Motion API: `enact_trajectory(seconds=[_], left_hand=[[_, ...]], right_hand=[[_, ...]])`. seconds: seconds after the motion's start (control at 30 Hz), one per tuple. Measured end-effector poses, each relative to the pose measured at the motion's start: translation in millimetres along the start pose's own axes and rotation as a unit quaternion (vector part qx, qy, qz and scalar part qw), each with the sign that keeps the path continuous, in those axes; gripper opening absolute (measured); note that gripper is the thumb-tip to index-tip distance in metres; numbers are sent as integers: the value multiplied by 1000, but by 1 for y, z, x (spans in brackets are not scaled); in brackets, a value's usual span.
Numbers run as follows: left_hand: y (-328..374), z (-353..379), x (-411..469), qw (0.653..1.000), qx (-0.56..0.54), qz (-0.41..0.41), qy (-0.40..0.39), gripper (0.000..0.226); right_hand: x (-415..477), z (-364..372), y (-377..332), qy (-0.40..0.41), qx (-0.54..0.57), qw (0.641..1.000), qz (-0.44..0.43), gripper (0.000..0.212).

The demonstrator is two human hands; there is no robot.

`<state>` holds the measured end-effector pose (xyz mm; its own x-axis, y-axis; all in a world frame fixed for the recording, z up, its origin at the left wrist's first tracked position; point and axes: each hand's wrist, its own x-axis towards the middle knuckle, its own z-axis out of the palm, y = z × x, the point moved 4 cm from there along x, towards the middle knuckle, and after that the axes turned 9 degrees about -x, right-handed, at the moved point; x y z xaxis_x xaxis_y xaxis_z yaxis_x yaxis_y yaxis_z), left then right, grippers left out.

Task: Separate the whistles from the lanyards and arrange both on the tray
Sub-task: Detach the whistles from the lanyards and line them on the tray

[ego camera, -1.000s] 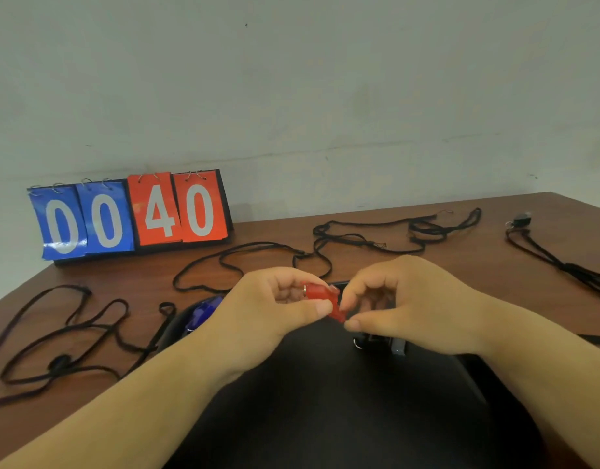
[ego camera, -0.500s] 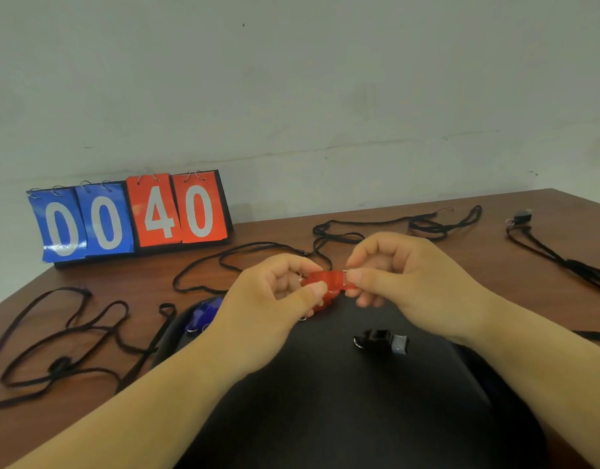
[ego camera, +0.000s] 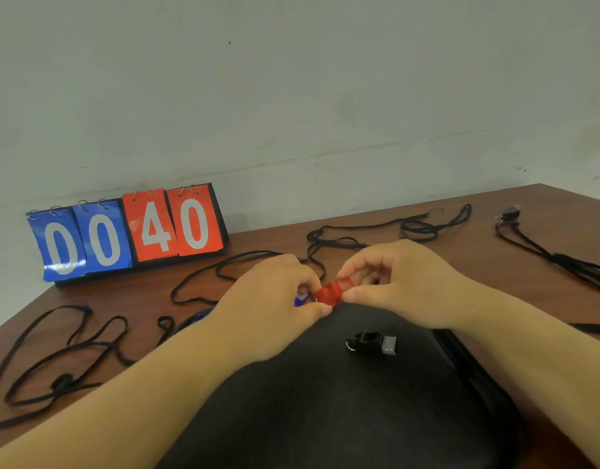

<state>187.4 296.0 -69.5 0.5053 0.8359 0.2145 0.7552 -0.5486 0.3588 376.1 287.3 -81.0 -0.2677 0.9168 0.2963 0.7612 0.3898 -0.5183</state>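
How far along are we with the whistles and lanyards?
Done: a black whistle lies loose on the tray. In hand: left hand and right hand pinch the red whistle. Left: the far-right whistle seems still clipped to its lanyard; loose lanyards lie on the table.
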Motion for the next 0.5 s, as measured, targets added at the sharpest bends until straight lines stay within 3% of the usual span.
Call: enact_trajectory(seconds=[0.3,0.5], left_hand=[[7,23,20,989,121,21,-87,37],[-3,31,21,990,132,11,-53,44]], right_hand=[[7,9,22,-54,-101,993,-18,22],[11,16,27,-69,-155,985,-17,24]])
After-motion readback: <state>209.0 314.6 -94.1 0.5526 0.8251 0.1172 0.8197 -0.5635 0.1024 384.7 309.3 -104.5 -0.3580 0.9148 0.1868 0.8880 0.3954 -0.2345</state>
